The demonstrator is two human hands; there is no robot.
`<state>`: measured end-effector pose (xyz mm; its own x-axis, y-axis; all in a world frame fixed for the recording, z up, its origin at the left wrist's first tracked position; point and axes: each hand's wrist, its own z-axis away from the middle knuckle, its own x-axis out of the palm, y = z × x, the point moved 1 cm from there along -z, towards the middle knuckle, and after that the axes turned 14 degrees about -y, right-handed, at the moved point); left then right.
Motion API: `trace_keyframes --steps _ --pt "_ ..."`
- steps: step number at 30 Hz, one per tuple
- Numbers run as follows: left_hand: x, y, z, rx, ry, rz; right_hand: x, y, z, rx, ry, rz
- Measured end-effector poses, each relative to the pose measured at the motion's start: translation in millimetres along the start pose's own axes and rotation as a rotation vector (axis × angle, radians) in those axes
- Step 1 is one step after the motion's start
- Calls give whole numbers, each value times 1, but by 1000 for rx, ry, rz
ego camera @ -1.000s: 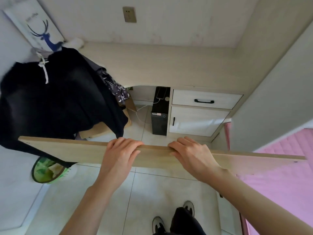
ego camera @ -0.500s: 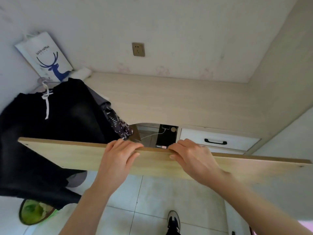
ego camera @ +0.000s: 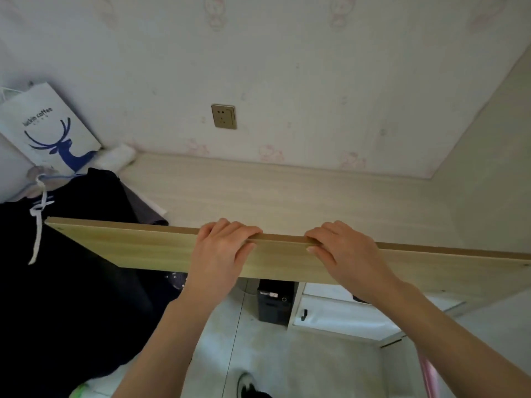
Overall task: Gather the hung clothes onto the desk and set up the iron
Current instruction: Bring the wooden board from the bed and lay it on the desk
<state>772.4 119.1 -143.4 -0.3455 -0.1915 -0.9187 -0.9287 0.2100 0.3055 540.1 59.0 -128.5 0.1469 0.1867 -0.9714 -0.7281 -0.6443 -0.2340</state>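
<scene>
Lifted higher now: both hands, left hand and right hand, curl tight round the wooden board; next, probably lay it flat on the tabletop beside the black clothes.

"luckin coffee" on white paper bag

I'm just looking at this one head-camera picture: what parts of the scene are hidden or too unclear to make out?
- Iron: none shows anywhere in the head view.
- Wooden board: its right end runs off the frame edge.
- Desk: its front edge is hidden behind the board.
- Fingertips of left hand and right hand: curled over the board's top edge, out of sight.
- Black clothes: the pile is too dark to count the garments.
- Drawer front: mostly covered by the right forearm and board.
</scene>
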Motion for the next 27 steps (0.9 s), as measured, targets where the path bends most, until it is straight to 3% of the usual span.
trace_keyframes --steps 13,27 --pt "18 -59 -128 111 -20 57 -18 49 -98 177 103 89" --pt "60 -51 -176 14 -242 235 -11 111 -118 238 -75 -16"
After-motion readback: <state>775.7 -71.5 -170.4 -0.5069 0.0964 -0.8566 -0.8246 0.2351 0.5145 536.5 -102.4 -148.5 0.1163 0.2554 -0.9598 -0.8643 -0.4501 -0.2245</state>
